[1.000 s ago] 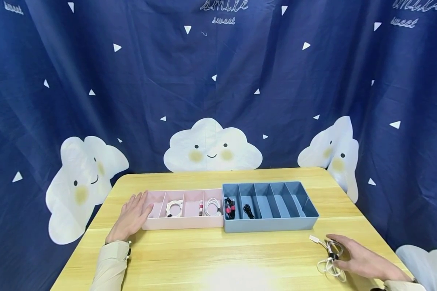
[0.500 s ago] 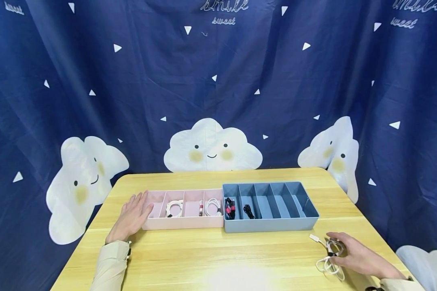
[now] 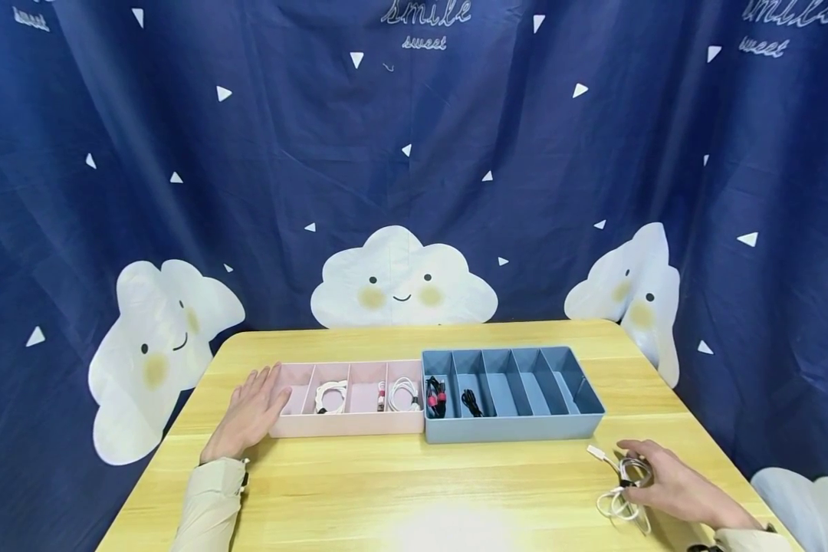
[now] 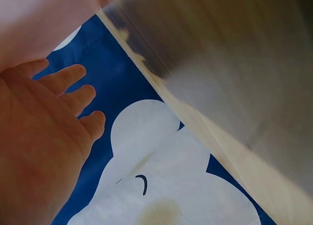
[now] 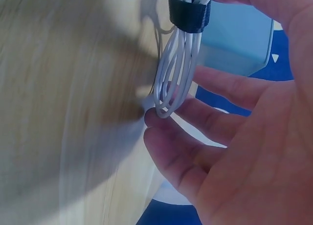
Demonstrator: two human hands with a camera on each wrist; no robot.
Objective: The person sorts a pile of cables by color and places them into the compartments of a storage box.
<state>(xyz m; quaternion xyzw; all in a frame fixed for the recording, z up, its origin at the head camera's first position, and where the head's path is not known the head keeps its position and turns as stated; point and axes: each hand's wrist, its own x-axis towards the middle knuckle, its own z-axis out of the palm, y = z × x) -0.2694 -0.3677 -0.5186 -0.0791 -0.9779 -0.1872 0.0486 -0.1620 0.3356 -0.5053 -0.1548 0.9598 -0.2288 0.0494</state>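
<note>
At the right of the head view, my right hand (image 3: 676,487) grips a coiled white cable (image 3: 623,491) between thumb and fingers. A black strap (image 5: 190,13) binds the coil, and its light plug end sticks out toward the boxes. In the right wrist view, the loops of the white cable hang over the fingertips (image 5: 161,118), near the wooden surface. My left hand (image 3: 244,418) lies with its fingers extended along the left end of the pink divided box (image 3: 348,425); in the left wrist view the palm faces that pink wall.
A blue-grey divided box (image 3: 514,431) adjoins the pink one's right end. Bundled black cables (image 3: 436,397) and a black coil (image 3: 471,401) lie in its left compartments. White cables (image 3: 331,395) lie in several pink compartments. The wooden table (image 3: 331,491) meets a blue curtain (image 3: 269,169) behind.
My right hand and the white cable have shifted slightly left and away from the table's front edge. The left hand and both boxes stay in place.
</note>
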